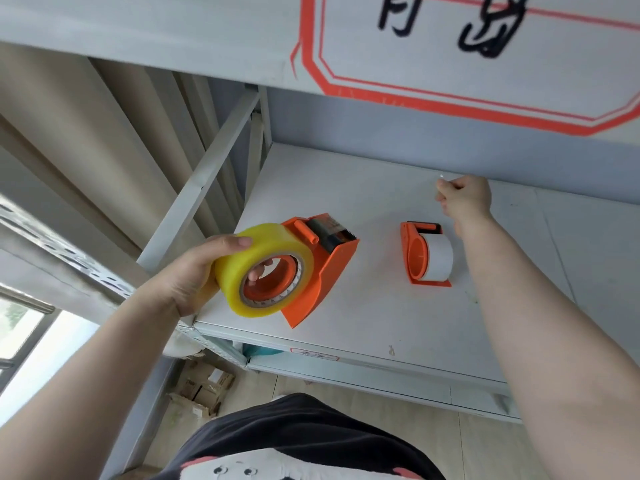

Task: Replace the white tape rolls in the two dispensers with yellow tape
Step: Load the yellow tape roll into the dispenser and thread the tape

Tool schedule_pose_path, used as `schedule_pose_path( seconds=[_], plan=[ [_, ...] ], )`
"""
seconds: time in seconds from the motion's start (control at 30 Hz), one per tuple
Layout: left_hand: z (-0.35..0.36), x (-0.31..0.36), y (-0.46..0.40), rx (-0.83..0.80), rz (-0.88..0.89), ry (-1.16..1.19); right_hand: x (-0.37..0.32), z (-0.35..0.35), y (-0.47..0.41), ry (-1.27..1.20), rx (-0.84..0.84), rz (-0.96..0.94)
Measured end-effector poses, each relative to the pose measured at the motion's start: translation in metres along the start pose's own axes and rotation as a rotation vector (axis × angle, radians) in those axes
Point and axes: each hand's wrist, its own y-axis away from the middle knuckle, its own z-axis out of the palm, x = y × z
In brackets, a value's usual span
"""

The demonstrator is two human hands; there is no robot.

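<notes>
- Two orange dispensers sit on the white shelf (381,323), well apart from each other.
- The left hand (194,275) grips the yellow tape roll (239,271), thumb over its outer face, fingers curled through the core.
- That roll is seated on the left dispenser (329,268), held at the shelf's front left corner.
- The right dispenser (414,251) stands alone, a white tape roll (440,254) loaded in it.
- Behind it, the right hand (465,199) is curled, fingertips pinching what may be a clear tape scrap; too faint to confirm.

Glossy yellow tape (263,268), orange plastic dispenser (332,268), matt shelf (381,323)
</notes>
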Motion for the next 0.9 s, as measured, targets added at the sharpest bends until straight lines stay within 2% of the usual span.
schedule_pose_path(
  seconds=[0.17, 0.37, 0.47, 0.6, 0.77, 0.9],
  plan=[
    [-0.002, 0.008, 0.000, -0.018, 0.077, 0.143, 0.004, 0.009, 0.010, -0.100, 0.008, 0.038],
    [0.000, 0.028, -0.005, -0.006, 0.262, 0.341, 0.004, 0.035, 0.047, -0.211, 0.039, 0.023],
    [0.005, 0.041, -0.011, 0.030, 0.314, 0.367, 0.010, 0.056, 0.074, -0.347, 0.001, 0.050],
    [0.025, 0.047, -0.021, 0.096, 0.280, 0.268, 0.029, 0.080, 0.114, -0.445, -0.122, 0.215],
    [0.055, 0.043, -0.033, 0.176, 0.181, 0.226, 0.037, 0.101, 0.154, -0.526, -0.283, 0.514],
    [0.074, 0.039, -0.041, 0.318, 0.086, 0.226, 0.030, 0.108, 0.176, -0.782, -0.404, 0.690]
  ],
)
